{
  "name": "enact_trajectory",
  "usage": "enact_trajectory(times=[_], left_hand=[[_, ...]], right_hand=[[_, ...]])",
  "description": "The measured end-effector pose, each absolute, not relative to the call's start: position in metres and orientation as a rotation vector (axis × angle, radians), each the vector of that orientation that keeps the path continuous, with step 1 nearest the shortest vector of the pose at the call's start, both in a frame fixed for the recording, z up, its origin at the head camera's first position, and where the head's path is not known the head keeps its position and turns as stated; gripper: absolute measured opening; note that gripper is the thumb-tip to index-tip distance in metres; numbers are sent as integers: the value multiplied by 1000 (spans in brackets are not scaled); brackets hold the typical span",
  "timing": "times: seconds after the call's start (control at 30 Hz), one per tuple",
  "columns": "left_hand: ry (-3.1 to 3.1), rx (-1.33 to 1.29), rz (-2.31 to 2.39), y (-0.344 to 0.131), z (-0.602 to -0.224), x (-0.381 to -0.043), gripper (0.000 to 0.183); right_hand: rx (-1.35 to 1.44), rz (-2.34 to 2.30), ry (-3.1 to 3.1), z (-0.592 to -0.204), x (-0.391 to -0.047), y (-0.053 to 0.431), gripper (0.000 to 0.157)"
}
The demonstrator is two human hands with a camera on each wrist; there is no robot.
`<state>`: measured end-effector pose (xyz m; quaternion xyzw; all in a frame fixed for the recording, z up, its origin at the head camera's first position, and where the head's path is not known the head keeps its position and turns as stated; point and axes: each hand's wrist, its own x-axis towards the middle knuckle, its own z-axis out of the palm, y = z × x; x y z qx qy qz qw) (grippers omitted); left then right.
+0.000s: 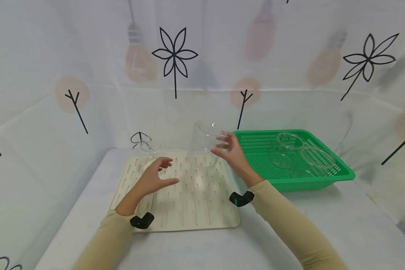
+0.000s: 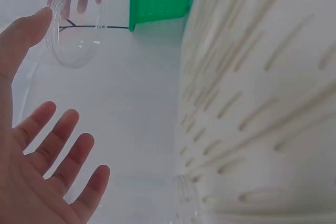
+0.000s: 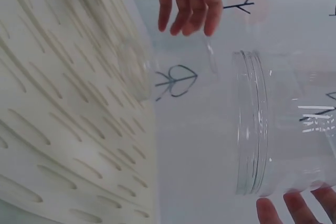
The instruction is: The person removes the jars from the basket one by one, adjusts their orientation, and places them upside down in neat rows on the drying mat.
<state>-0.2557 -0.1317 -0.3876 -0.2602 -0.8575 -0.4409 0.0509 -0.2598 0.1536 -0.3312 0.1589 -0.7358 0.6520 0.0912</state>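
My right hand (image 1: 233, 155) grips a clear jar (image 1: 204, 146) from its right side, up over the ribbed cream drying mat (image 1: 195, 210). In the right wrist view, this jar's threaded rim (image 3: 249, 124) faces the mat, and fingertips (image 3: 296, 208) press its wall. My left hand (image 1: 153, 178) hovers above the mat's left half with fingers spread and nothing in them; the left wrist view shows its thumb overlapping the held jar (image 2: 79, 24). Another clear jar (image 1: 150, 147) stands on the mat's far left corner, beyond the left hand.
A green plastic basket (image 1: 310, 185) stands right of the mat, holding two clear jars, one upright-looking (image 1: 287, 150) and one nearer the right side (image 1: 317, 159). A patterned curtain (image 1: 202, 105) hangs behind the white table (image 1: 189, 251).
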Motion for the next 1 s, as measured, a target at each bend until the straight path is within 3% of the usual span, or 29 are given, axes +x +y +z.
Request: enact_trajectory(times=[0.47,1.0], left_hand=[[-2725,-676,-1059,-204,-421,-237,72],[-2987,-684,-716,-282,-434,-215,94]], right_hand=[[368,1820,-2338,-346,-280,140,78],[158,1775,-2457,-371,-300,130,84]])
